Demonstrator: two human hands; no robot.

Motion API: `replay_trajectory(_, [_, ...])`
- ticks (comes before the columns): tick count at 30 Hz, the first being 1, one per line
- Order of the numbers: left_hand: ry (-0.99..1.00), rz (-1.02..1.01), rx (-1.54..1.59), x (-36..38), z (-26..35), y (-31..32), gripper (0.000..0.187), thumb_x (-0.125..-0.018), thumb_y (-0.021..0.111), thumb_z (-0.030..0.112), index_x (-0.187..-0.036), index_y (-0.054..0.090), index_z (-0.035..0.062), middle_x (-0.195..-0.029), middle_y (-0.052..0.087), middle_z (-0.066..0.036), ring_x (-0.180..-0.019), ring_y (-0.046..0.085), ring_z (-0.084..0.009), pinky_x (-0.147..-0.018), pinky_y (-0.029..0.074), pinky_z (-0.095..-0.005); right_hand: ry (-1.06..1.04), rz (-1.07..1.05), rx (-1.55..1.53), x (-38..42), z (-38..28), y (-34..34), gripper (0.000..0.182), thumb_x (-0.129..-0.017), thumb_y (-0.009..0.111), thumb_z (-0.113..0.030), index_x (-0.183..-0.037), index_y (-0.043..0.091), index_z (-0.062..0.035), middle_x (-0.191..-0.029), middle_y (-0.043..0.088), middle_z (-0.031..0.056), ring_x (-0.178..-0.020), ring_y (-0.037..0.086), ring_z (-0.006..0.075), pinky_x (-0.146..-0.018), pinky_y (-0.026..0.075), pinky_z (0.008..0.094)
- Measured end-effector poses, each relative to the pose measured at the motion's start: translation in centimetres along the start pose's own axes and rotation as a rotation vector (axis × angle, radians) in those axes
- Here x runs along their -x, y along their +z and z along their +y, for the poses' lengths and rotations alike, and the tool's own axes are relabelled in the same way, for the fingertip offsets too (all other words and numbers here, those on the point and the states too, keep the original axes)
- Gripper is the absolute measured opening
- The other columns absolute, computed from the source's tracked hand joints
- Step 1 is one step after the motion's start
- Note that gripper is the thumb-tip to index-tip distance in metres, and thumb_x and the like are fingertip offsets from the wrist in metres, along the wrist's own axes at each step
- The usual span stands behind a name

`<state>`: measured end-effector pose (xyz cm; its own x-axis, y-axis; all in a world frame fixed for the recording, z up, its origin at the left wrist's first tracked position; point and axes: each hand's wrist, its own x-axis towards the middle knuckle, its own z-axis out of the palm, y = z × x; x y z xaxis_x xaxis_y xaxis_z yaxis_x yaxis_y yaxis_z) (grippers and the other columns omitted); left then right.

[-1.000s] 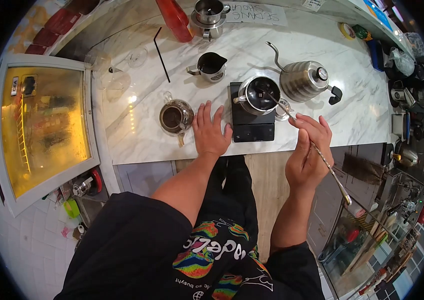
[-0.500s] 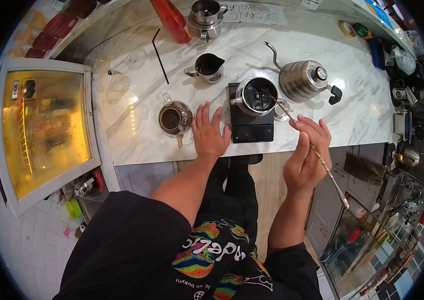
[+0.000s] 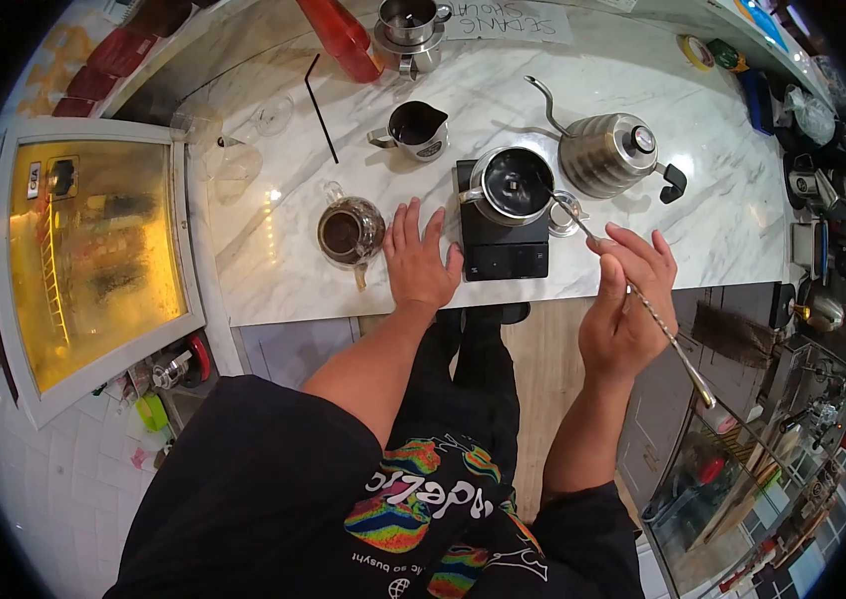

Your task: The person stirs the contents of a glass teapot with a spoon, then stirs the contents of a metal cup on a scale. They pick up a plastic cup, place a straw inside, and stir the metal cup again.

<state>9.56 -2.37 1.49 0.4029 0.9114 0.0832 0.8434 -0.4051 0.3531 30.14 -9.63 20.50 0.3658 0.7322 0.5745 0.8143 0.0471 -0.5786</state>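
Observation:
My right hand (image 3: 627, 304) pinches the twisted stem of a metal bar spoon (image 3: 680, 351) between thumb and fingers. The spoon's far end reaches over the right rim of a steel cup (image 3: 518, 222) of dark liquid; its tip is hard to make out. That cup stands on a black digital scale (image 3: 505, 262). Flat on the marble counter lies my left hand (image 3: 421, 265), fingers spread and holding nothing. It rests between the scale and a glass pot (image 3: 368, 238) with dark contents, fingertips close to the pot.
A gooseneck kettle (image 3: 602, 155) stands right of the cup, beside a small glass vessel (image 3: 574, 215). Behind are a steel pitcher (image 3: 433, 150), a black straw (image 3: 322, 110), a red bottle (image 3: 348, 45) and a metal drip filter (image 3: 409, 40). A yellow-lit glass-door cabinet (image 3: 93, 260) is at left.
My right hand has shifted slightly right, drawing the bar spoon's end from the cup's middle toward its right rim. My left hand stays in place.

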Motion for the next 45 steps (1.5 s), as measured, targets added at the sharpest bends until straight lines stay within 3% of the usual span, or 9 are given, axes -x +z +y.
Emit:
replay_trajectory(11, [-0.015,-0.003,0.013,0.0,-0.2,0.1,0.061,-0.089,0.067,0.03,-0.146,0.053,0.0145,-0.162,0.036,-0.019,-0.152,0.03,-0.0413,-0.123,0.025,-0.0569,0.06,-0.083,-0.045,-0.9,-1.1,-0.5,0.012,-0.099,0.065,0.0,-0.106,0.073,-0.0045,-0.102,0.078,0.0079,-0.105,0.075,0.0273,-0.111,0.044,0.0522])
replay_trajectory(20, [-0.016,-0.001,0.016,0.1,-0.4,0.4,0.061,-0.09,0.067,0.031,-0.147,0.053,0.015,-0.162,0.037,-0.019,-0.152,0.029,-0.0409,-0.123,0.024,-0.0568,-0.015,-0.085,-0.022,-1.2,-1.1,-0.8,0.008,-0.096,0.071,-0.002,-0.104,0.073,-0.0044,-0.1,0.077,0.0083,-0.1,0.075,0.0266,-0.11,0.046,0.0498])
replay_trajectory(27, [-0.032,-0.008,0.016,0.1,-0.2,0.3,0.061,-0.089,0.067,0.031,-0.147,0.054,0.0157,-0.163,0.037,-0.018,-0.153,0.029,-0.04,-0.123,0.024,-0.0565,-0.024,-0.209,-0.022,-4.9,-1.3,-1.7,0.009,-0.095,0.073,-0.002,-0.105,0.071,-0.0027,-0.097,0.074,0.0104,-0.091,0.073,0.031,-0.104,0.052,0.0513])
replay_trajectory(30, [-0.038,-0.008,0.031,0.0,-0.2,0.2,0.061,-0.089,0.067,0.031,-0.147,0.055,0.0158,-0.163,0.037,-0.017,-0.153,0.029,-0.0391,-0.124,0.024,-0.0561,0.005,-0.234,-0.006,-5.6,-1.4,-2.1,0.009,-0.095,0.073,-0.002,-0.105,0.071,-0.002,-0.096,0.074,0.0113,-0.09,0.072,0.0312,-0.102,0.054,0.05])
replay_trajectory(39, [-0.079,-0.067,-0.001,0.0,-0.1,-0.2,0.063,-0.091,0.065,0.037,-0.15,0.053,0.0175,-0.165,0.035,-0.015,-0.156,0.026,-0.0349,-0.127,0.021,-0.0513,-0.162,-0.248,0.165,-8.5,-1.8,-2.1,0.011,-0.091,0.081,-0.011,-0.094,0.075,-0.0024,-0.095,0.076,0.011,-0.084,0.071,0.032,-0.093,0.057,0.0427])
replay_trajectory(42, [-0.073,-0.051,0.016,0.1,-0.3,-0.1,0.063,-0.091,0.066,0.036,-0.15,0.053,0.0169,-0.164,0.036,-0.015,-0.155,0.027,-0.0356,-0.127,0.021,-0.0519,-0.04,-0.284,0.119,-9.1,-2.8,-2.0,0.011,-0.091,0.081,-0.011,-0.093,0.075,-0.0021,-0.099,0.076,0.0107,-0.087,0.071,0.0315,-0.089,0.056,0.0412])
replay_trajectory(45, [-0.065,-0.028,0.036,0.1,-0.3,0.0,0.063,-0.09,0.067,0.035,-0.149,0.054,0.0164,-0.163,0.038,-0.016,-0.155,0.028,-0.0365,-0.127,0.022,-0.0529,-0.109,-0.295,0.1,-9.8,-3.0,-2.0,0.011,-0.09,0.081,-0.01,-0.093,0.075,-0.0013,-0.103,0.076,0.0101,-0.094,0.071,0.0309,-0.088,0.055,0.0409])
